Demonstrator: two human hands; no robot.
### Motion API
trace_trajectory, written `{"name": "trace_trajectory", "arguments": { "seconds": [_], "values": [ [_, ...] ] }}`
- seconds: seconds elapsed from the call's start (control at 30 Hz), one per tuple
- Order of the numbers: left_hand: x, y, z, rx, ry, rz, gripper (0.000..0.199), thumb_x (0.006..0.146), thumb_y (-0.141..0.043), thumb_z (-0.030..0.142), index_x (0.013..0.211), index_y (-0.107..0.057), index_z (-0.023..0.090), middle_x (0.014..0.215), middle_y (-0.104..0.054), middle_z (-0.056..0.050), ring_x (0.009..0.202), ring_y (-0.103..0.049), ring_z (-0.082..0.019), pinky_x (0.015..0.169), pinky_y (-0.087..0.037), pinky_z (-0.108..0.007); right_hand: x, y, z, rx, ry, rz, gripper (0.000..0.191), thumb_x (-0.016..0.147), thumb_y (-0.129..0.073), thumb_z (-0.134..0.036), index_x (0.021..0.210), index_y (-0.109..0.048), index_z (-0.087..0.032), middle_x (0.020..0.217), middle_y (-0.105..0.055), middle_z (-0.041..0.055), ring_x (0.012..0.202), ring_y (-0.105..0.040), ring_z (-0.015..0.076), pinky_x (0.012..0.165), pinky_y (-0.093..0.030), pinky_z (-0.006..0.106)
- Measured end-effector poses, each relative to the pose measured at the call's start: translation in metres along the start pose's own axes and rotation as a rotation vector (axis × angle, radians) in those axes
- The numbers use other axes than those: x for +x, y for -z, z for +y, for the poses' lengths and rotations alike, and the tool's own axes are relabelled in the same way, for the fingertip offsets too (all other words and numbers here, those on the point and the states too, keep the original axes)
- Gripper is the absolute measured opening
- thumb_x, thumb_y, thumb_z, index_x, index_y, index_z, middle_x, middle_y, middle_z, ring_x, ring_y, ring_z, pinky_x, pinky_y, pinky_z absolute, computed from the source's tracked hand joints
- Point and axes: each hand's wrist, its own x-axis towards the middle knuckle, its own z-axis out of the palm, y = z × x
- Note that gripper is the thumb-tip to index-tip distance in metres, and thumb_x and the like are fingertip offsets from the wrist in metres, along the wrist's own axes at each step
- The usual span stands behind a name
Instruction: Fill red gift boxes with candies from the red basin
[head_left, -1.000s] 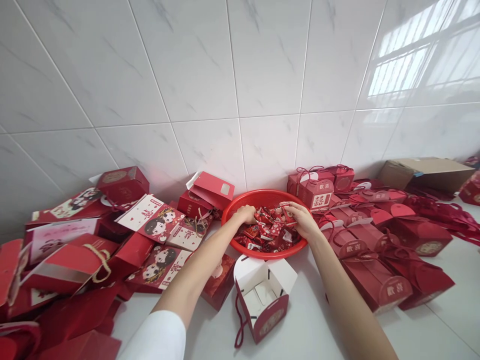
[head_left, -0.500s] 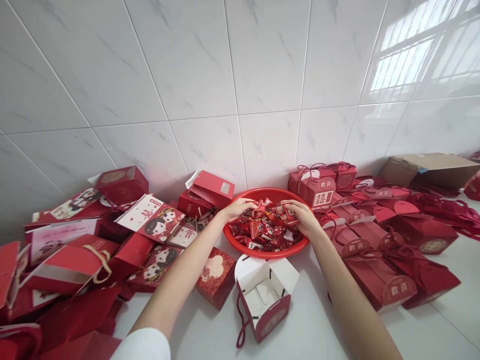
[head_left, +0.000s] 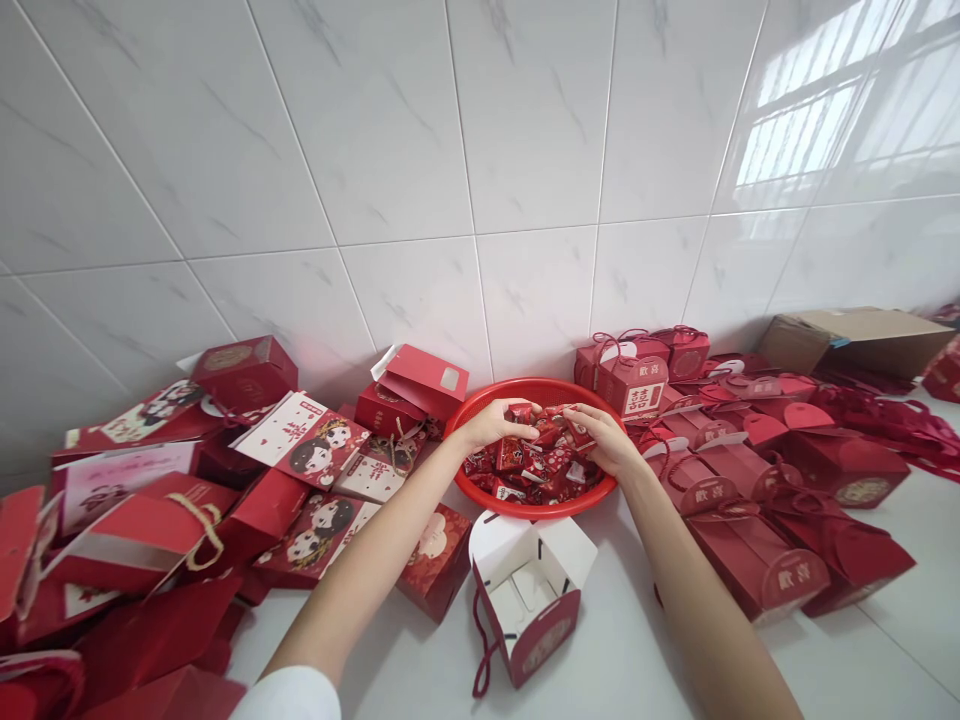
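Both my hands are over a red plastic basket [head_left: 541, 512] heaped with red-wrapped candies [head_left: 534, 464]. At the basket's left side my left hand [head_left: 496, 424] is closed on wrapped candies, one of them showing at its fingertips. On the other side, my right hand [head_left: 602, 436] has its fingers closed around wrapped candies too. In front of the basket stands an open red gift box [head_left: 546, 642] with a white inside and a dark red cord handle. Its inner bottom shows bare white card flaps.
Folded and unfolded red boxes [head_left: 247, 510] lie piled on the left. Several closed red gift boxes [head_left: 757, 560] with cords stand in rows on the right. A brown cardboard carton [head_left: 862, 330] and loose dark red cords [head_left: 892, 420] are further right. A tiled wall [head_left: 405, 150] rises behind.
My left hand has moved slightly right, towards my right hand, and its fingers have closed around candies. My right hand still grips candies. The open gift box stays in place.
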Motion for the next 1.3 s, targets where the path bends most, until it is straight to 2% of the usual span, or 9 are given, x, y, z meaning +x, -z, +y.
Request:
{"name": "trace_trajectory", "arguments": {
  "seconds": [0.2, 0.4, 0.6, 0.83, 0.9, 1.0, 1.1, 1.17, 1.3],
  "values": [
    [0.0, -0.011, -0.005, 0.083, -0.157, 0.118, 0.048, 0.051, -0.085, 0.013, 0.098, -0.074, 0.016, 0.114, -0.071, -0.008, 0.107, -0.064, -0.023, 0.094, -0.05, -0.035, -0.001, 0.0, 0.001, -0.092, -0.022, -0.043, 0.036, 0.057, -0.091, -0.035, 0.083, -0.072, -0.018, 0.074, -0.071, -0.0003, 0.059, -0.061, 0.0127, 0.055, -0.05, 0.025],
    [-0.005, -0.019, -0.004, -0.023, -0.151, 0.13, 0.056, 0.053, -0.085, 0.018, 0.107, -0.072, 0.017, 0.119, -0.068, -0.007, 0.088, -0.066, -0.017, 0.077, -0.054, -0.03, -0.001, -0.002, 0.001, -0.122, -0.025, -0.028, 0.043, 0.053, -0.091, -0.024, 0.092, -0.072, -0.021, 0.08, -0.073, -0.0003, 0.066, -0.066, 0.0154, 0.061, -0.053, 0.027],
    [0.001, -0.017, -0.007, -0.071, -0.076, 0.131, 0.05, 0.057, -0.088, 0.03, 0.103, -0.071, 0.016, 0.099, -0.073, -0.005, 0.089, -0.067, -0.019, 0.085, -0.053, -0.035, 0.0, 0.0, 0.001, -0.131, 0.026, -0.002, 0.045, 0.046, -0.089, -0.017, 0.088, -0.073, -0.021, 0.076, -0.073, -0.0019, 0.068, -0.067, 0.0164, 0.069, -0.054, 0.029],
    [0.0, -0.015, -0.01, -0.053, -0.02, 0.185, 0.04, 0.06, -0.086, 0.039, 0.089, -0.072, 0.014, 0.082, -0.074, -0.005, 0.081, -0.068, -0.02, 0.082, -0.054, -0.036, -0.001, -0.002, 0.002, -0.158, 0.059, -0.034, 0.037, 0.05, -0.089, -0.022, 0.084, -0.074, -0.02, 0.078, -0.073, -0.001, 0.073, -0.066, 0.0164, 0.072, -0.052, 0.029],
    [-0.001, -0.017, -0.009, -0.014, -0.065, 0.244, 0.039, 0.062, -0.084, 0.04, 0.09, -0.072, 0.015, 0.086, -0.074, -0.005, 0.084, -0.068, -0.02, 0.084, -0.053, -0.035, -0.002, -0.004, 0.002, -0.217, 0.069, -0.052, 0.035, 0.053, -0.089, -0.027, 0.083, -0.073, -0.019, 0.078, -0.072, -0.0014, 0.073, -0.064, 0.015, 0.07, -0.051, 0.027],
    [-0.001, -0.022, -0.005, 0.046, -0.158, 0.32, 0.037, 0.065, -0.081, 0.041, 0.091, -0.072, 0.016, 0.093, -0.074, -0.005, 0.09, -0.068, -0.022, 0.086, -0.052, -0.034, -0.003, -0.005, 0.002, -0.301, 0.072, -0.076, 0.034, 0.058, -0.089, -0.032, 0.085, -0.073, -0.019, 0.073, -0.068, -0.0032, 0.062, -0.057, 0.0106, 0.057, -0.045, 0.023],
    [0.0, -0.028, -0.001, 0.064, -0.195, 0.324, 0.034, 0.066, -0.08, 0.038, 0.09, -0.072, 0.016, 0.095, -0.075, -0.006, 0.095, -0.067, -0.023, 0.088, -0.052, -0.035, -0.005, -0.005, 0.0, -0.267, 0.08, -0.084, 0.036, 0.056, -0.09, -0.034, 0.083, -0.072, -0.019, 0.071, -0.067, -0.0034, 0.058, -0.054, 0.0104, 0.053, -0.042, 0.023],
    [0.001, -0.031, 0.0, -0.002, -0.158, 0.302, 0.033, 0.064, -0.082, 0.038, 0.088, -0.073, 0.016, 0.09, -0.075, -0.005, 0.091, -0.068, -0.023, 0.086, -0.052, -0.035, -0.006, -0.005, -0.001, -0.225, 0.097, -0.101, 0.035, 0.054, -0.091, -0.033, 0.081, -0.071, -0.02, 0.075, -0.07, -0.002, 0.064, -0.06, 0.0132, 0.059, -0.048, 0.025],
    [0.0, -0.031, 0.005, -0.227, 0.022, 0.259, 0.037, 0.054, -0.09, 0.034, 0.082, -0.073, 0.014, 0.08, -0.073, -0.003, 0.074, -0.067, -0.017, 0.076, -0.054, -0.032, -0.009, -0.005, -0.005, -0.215, 0.128, -0.174, 0.033, 0.056, -0.09, -0.032, 0.081, -0.071, -0.02, 0.082, -0.073, -0.0002, 0.073, -0.065, 0.016, 0.071, -0.052, 0.028]
  ]
}}
